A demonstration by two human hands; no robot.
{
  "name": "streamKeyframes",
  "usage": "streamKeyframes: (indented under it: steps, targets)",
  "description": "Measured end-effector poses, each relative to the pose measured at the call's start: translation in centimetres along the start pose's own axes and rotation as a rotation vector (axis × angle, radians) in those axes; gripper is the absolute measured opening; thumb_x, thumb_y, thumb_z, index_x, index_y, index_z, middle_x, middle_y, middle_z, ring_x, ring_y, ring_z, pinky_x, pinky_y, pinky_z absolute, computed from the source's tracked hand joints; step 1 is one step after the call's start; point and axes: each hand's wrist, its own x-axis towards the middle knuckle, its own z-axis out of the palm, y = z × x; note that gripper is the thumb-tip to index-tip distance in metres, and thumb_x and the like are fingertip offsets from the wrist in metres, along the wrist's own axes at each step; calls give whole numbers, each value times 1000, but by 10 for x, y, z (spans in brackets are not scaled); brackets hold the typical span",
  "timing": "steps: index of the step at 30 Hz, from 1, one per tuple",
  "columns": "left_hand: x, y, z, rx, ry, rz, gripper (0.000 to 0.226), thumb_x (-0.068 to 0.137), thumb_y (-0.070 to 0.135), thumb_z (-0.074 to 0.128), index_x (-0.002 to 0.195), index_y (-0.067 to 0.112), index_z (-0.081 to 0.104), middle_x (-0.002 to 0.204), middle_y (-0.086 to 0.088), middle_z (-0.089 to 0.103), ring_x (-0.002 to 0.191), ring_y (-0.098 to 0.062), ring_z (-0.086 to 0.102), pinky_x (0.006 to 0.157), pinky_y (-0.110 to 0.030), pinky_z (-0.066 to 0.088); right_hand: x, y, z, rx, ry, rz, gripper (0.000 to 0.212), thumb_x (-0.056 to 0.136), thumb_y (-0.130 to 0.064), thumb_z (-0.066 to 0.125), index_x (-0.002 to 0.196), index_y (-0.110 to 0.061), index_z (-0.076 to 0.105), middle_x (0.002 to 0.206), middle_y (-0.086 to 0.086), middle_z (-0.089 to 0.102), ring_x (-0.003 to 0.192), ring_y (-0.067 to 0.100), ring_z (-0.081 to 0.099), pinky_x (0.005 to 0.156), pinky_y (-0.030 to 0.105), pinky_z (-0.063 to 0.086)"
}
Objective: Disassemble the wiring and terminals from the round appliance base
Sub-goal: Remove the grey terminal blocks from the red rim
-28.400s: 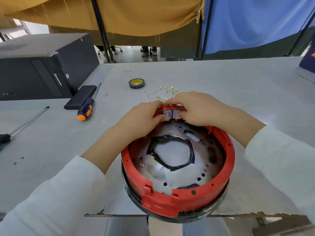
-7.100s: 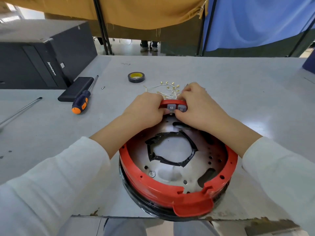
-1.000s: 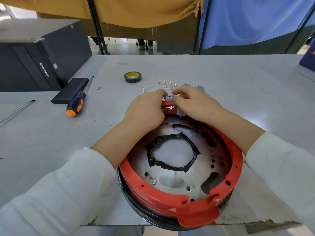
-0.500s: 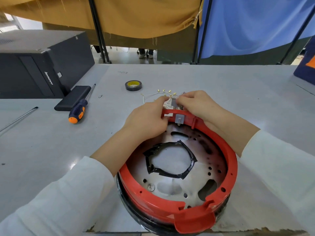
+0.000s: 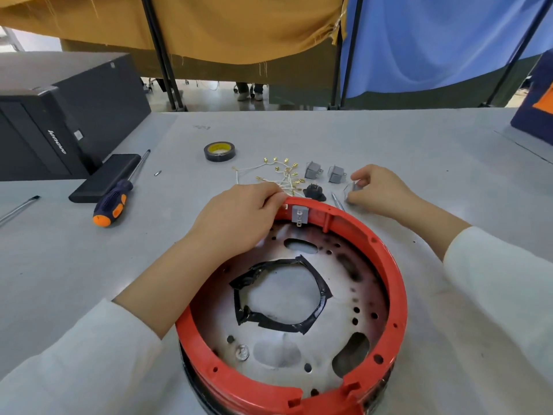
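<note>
meanwhile left hand [image 5: 236, 217] grip pinches the red base rim [image 5: 386, 265]; right hand [image 5: 377, 188] grip pinches a small grey part [image 5: 350, 188].

Two loose grey terminal blocks [image 5: 313, 170], one screwdriver [image 5: 112, 201]

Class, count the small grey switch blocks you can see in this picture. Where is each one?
4: two on the table at and, one in the right hand at, one in the red rim at. Others may be hidden.

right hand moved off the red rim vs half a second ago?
Yes. The right hand has left the red rim and gone right, onto the table beside the two grey blocks.
</note>
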Motion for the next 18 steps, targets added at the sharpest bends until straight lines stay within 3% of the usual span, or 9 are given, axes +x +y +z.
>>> streamKeyframes:
  steps: [2, 6, 10, 12, 14, 18]
  targets:
    - [0, 0, 0, 4, 2, -3, 28, 98, 44, 34, 82, 30, 54, 66, 15, 51, 79, -19, 53, 63, -31, 35, 10, 0, 5, -17, 77, -38, 46, 84, -13, 63, 128, -10, 50, 118, 7, 55, 94, 18, 50, 78, 26, 38]
    - [0, 0, 0, -2, 2, -5, 29, 98, 43, 35, 91, 30, 59, 63, 14, 52, 78, -16, 54, 61, -27, 35, 23, 0, 14, -55, 13, -27, 60, 84, -18, 68, 136, -9, 40, 127, 11, 53, 110, 26, 53, 81, 28, 39]
    - [2, -1, -2, -19, -4, -9, 25, 97, 43, 36, 95, 35, 59, 75, 17, 56, 83, -13, 54, 62, -26, 34, 18, -4, 12, -74, 47, -40, 60, 84, -20, 67, 137, -10, 40, 134, 13, 46, 120, 30, 47, 92, 34, 41]
    - [3, -1, -2, -45, -29, -31, 23, 96, 44, 37, 96, 39, 60, 77, 20, 55, 85, -11, 52, 66, -27, 33, 8, -11, 6, -70, 69, -84, 50, 87, -20, 61, 133, -11, 45, 129, 10, 50, 114, 26, 49, 88, 32, 41]
    - [4, -1, -3, -85, -55, -60, 22, 96, 45, 40, 97, 39, 61, 81, 20, 56, 87, -11, 52, 71, -29, 35, -6, -23, -2, -48, 50, -182, 33, 91, -20, 56, 123, -13, 55, 114, 3, 59, 96, 17, 54, 78, 25, 38]
    - [2, 0, -5, -115, -59, -105, 22, 95, 46, 43, 94, 39, 63, 93, 13, 62, 91, -16, 55, 73, -31, 40, -39, -55, -7, 1, -141, -344, 18, 94, -32, 55, 102, -19, 64, 87, -14, 61, 79, 3, 54, 68, 20, 39]
